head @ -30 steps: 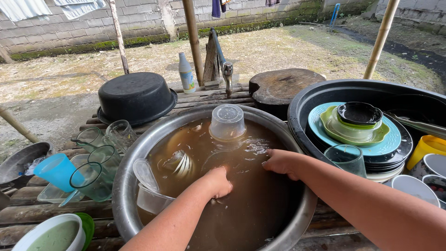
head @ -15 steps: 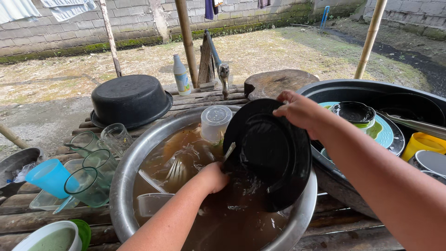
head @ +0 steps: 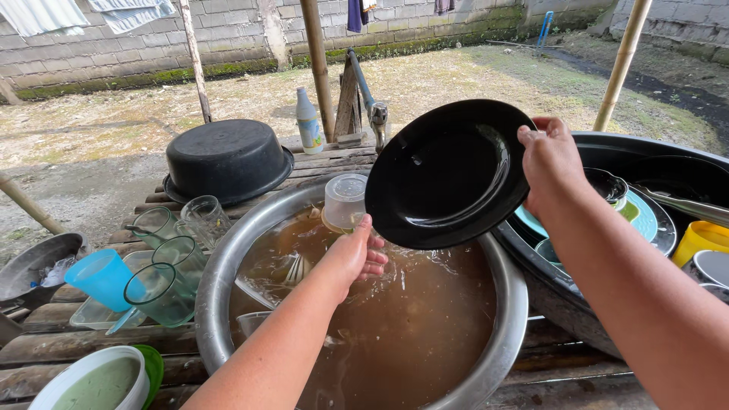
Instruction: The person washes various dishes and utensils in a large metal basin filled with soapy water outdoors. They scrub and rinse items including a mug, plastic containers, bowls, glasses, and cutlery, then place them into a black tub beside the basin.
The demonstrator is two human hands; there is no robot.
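My right hand point(head: 550, 163) pinches the wet, slippery, stiff round black plastic plate point(head: 448, 173) by its right rim; left hand point(head: 357, 254) loosely open, empty.

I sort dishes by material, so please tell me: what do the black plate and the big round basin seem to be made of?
Black plate: probably glossy plastic or melamine; it shines smoothly and looks thin, though glazed ceramic is possible. Basin: metal, likely steel or aluminium; its rolled rim is grey with a dull, brushed shine.
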